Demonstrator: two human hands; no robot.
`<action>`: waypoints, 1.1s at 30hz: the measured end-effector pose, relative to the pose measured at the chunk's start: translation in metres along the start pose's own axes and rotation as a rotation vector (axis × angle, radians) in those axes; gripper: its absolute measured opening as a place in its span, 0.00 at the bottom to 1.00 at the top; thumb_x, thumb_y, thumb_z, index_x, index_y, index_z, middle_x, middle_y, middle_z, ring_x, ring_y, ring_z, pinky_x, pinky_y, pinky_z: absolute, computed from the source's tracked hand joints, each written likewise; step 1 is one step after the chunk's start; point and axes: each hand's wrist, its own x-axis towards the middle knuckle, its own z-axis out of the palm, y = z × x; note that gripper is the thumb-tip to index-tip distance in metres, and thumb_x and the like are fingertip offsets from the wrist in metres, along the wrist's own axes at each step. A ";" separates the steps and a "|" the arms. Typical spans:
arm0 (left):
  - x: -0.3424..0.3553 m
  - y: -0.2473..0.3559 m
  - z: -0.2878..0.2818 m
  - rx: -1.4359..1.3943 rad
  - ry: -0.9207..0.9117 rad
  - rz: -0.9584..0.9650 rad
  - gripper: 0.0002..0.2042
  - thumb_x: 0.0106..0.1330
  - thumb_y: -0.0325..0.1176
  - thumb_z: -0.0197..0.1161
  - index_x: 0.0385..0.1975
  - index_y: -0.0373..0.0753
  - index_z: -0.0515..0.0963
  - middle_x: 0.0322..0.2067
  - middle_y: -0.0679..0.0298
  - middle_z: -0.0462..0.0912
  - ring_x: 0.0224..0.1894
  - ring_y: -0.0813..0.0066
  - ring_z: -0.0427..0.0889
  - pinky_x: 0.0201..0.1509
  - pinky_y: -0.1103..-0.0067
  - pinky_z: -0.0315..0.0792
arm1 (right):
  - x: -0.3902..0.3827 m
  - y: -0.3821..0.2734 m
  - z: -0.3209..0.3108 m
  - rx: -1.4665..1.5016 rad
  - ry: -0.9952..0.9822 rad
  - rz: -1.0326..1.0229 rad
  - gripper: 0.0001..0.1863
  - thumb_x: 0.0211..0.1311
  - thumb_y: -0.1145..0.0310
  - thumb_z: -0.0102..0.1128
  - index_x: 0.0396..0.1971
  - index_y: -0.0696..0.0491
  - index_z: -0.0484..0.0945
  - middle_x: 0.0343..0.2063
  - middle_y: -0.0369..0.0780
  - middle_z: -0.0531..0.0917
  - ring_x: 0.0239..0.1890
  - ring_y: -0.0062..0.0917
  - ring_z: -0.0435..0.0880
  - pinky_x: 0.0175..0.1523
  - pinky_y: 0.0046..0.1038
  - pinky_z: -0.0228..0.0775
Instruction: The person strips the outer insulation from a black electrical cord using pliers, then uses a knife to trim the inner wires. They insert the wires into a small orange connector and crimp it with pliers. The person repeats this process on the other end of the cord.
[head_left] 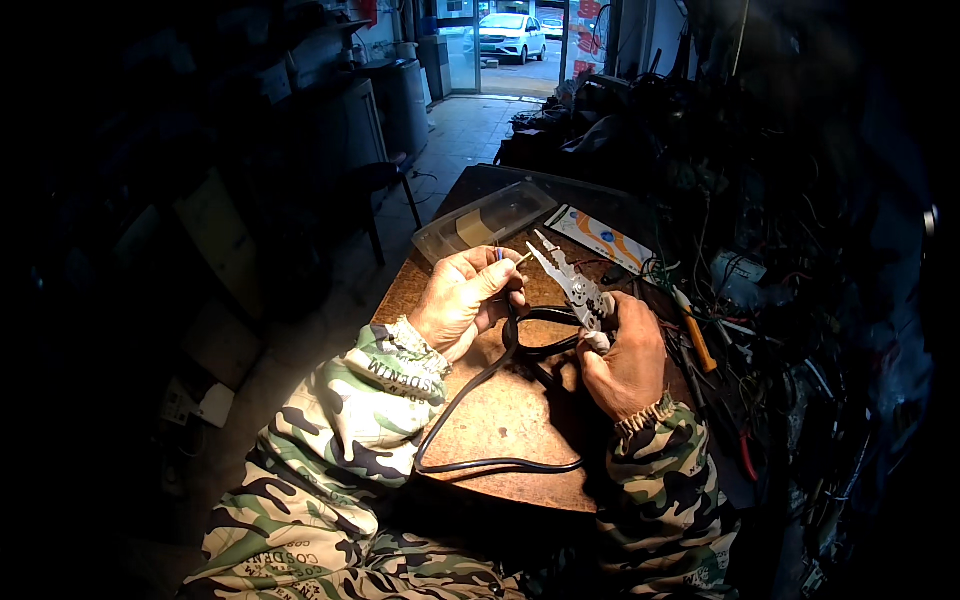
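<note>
A black cable (497, 463) loops over the wooden table, and its end is pinched between the thumb and fingers of my left hand (467, 300). Thin wires stick out of that end; a blue one (500, 254) shows above my thumb, and a pale tip points right. My right hand (628, 358) is closed round the handles of metal wire-stripping pliers (580, 290). Their jaws stand apart, pointing up and left, close to the wire tip. Whether the jaws touch the wire I cannot tell. My palm hides most of the handles.
At the table's (540, 480) far side lie a clear plastic tray (486, 222) and a white-and-orange package (600, 238). An orange-handled tool (695, 332) and tangled wires crowd the right. A dark stool (378, 180) stands at the left, and a glass door opens far ahead.
</note>
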 end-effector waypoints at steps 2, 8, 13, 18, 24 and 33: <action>0.000 -0.002 -0.001 -0.003 -0.009 0.032 0.08 0.72 0.29 0.61 0.45 0.34 0.77 0.35 0.61 0.84 0.34 0.75 0.85 0.42 0.77 0.83 | -0.001 0.004 0.004 -0.038 -0.033 0.003 0.31 0.39 0.72 0.66 0.50 0.62 0.73 0.39 0.50 0.77 0.45 0.45 0.77 0.53 0.42 0.68; -0.002 -0.005 0.003 0.070 -0.015 0.040 0.07 0.71 0.30 0.62 0.44 0.34 0.77 0.36 0.60 0.85 0.35 0.74 0.85 0.43 0.78 0.83 | -0.004 0.003 0.003 -0.081 -0.045 -0.049 0.34 0.37 0.71 0.68 0.51 0.61 0.73 0.38 0.48 0.77 0.43 0.43 0.76 0.52 0.40 0.67; -0.008 0.002 0.003 0.146 0.012 0.049 0.09 0.70 0.30 0.64 0.45 0.33 0.77 0.38 0.60 0.85 0.37 0.74 0.86 0.43 0.79 0.83 | -0.002 -0.002 0.008 -0.060 -0.071 -0.055 0.33 0.37 0.71 0.69 0.51 0.61 0.73 0.39 0.47 0.77 0.44 0.42 0.76 0.52 0.40 0.67; -0.002 -0.005 0.004 0.105 -0.037 0.060 0.11 0.70 0.30 0.64 0.47 0.33 0.77 0.40 0.59 0.86 0.38 0.73 0.86 0.43 0.79 0.84 | -0.003 0.000 0.002 -0.093 -0.064 -0.037 0.32 0.38 0.71 0.68 0.50 0.61 0.74 0.38 0.47 0.77 0.43 0.41 0.76 0.51 0.39 0.67; 0.000 -0.006 0.004 0.136 -0.026 0.057 0.10 0.70 0.30 0.63 0.47 0.33 0.77 0.40 0.59 0.85 0.40 0.74 0.86 0.44 0.79 0.84 | -0.003 0.002 0.001 -0.079 -0.076 -0.021 0.27 0.39 0.72 0.68 0.45 0.62 0.75 0.35 0.48 0.78 0.41 0.43 0.78 0.49 0.41 0.70; 0.000 -0.008 0.001 0.154 -0.024 0.071 0.09 0.72 0.31 0.62 0.46 0.33 0.77 0.40 0.61 0.85 0.39 0.76 0.86 0.44 0.80 0.84 | -0.001 -0.005 -0.004 -0.050 -0.090 0.010 0.19 0.39 0.75 0.68 0.34 0.59 0.73 0.29 0.47 0.77 0.33 0.44 0.79 0.39 0.43 0.72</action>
